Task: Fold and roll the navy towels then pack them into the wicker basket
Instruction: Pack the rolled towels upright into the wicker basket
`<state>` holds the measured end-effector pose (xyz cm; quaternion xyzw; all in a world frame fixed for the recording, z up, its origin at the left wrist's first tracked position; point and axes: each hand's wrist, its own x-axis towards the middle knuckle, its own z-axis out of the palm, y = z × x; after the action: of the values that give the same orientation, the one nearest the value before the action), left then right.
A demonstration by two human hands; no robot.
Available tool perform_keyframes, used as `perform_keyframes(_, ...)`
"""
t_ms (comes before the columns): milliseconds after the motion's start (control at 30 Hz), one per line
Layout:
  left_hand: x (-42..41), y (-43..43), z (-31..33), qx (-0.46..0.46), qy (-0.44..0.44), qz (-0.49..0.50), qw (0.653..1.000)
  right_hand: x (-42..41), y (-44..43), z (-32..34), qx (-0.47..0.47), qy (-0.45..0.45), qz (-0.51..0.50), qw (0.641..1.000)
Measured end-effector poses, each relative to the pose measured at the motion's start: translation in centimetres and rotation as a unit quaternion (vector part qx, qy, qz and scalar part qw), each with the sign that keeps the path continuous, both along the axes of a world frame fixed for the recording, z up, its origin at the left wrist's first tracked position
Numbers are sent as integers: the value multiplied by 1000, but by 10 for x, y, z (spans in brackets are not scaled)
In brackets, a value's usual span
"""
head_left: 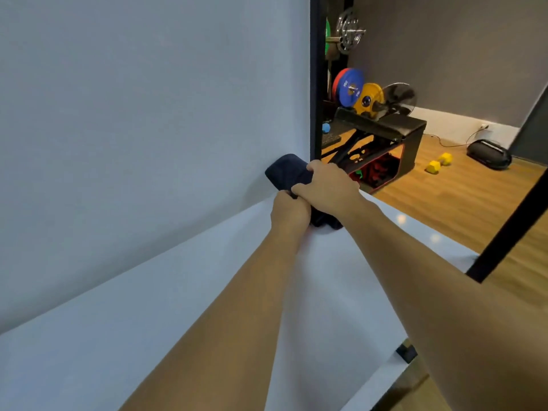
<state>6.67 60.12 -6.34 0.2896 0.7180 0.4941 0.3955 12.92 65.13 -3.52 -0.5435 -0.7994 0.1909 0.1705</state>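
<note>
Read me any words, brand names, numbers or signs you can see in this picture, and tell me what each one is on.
No text here can be read for certain.
blue weight plate: white markings on its face, too blurred to read.
yellow weight plate: faint marks near the hub, too small to read.
navy towel: no label or tag shows.
black speaker: no legible brand.
</note>
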Motion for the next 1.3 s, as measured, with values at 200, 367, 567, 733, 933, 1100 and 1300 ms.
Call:
perform_keyframes(200, 6, 1, 4, 17, -11, 5, 1000, 2, 10, -2, -63, 66, -30, 995)
perform_keyframes(367, -5, -33, 25, 49, 4, 32, 998, -7, -24, 12, -102, 165, -10, 981)
perform_keyframes(567, -46, -116, 79, 123, 64, 104, 985, -44, -107, 61, -90, 272, 28, 958)
perform_keyframes(733, -97, -240, 142, 134, 124, 123, 976, -95, -211, 110, -151, 359, 134, 911)
perform_keyframes(933, -160, -405, 193, 111, 155, 209, 959, -168, -363, 155, -205, 362, 264, 870)
perform_keyframes(1100, -185, -531, 218, 97, 161, 274, 943, -204, -473, 178, -209, 325, 377, 842)
perform_keyframes(1300, -178, -647, 213, 101, 135, 329, 929, -227, -568, 177, -217, 263, 457, 822)
